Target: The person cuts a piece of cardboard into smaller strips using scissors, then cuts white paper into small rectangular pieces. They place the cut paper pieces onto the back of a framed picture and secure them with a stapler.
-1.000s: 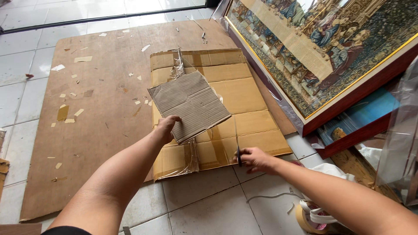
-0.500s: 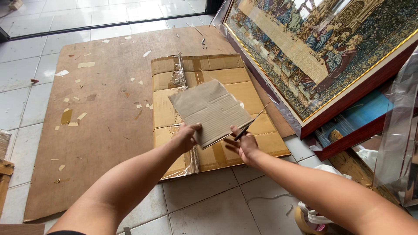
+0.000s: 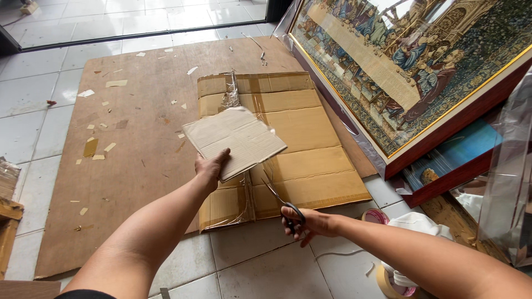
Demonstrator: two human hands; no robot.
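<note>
My left hand (image 3: 210, 166) grips the near corner of a cut piece of grey-brown cardboard (image 3: 235, 139) and holds it lifted above the floor. Under it lies a flattened brown cardboard box (image 3: 299, 133) with clear tape along its seams. My right hand (image 3: 307, 222) holds black-handled scissors (image 3: 280, 198), blades apart and pointing up toward the lifted piece, over the box's near edge. Strands of clear tape hang between the piece and the box.
A large brown board (image 3: 138, 127) covers the tiled floor (image 3: 260, 266), dotted with tape scraps. A framed tapestry picture (image 3: 410, 72) leans at the right over a second frame (image 3: 449, 166). Tape rolls (image 3: 388, 279) and a white cloth (image 3: 418, 224) lie near my right arm.
My right hand with the scissors has dropped from beside the lifted piece down to the box's near edge. My left hand has shifted the piece slightly left and up.
</note>
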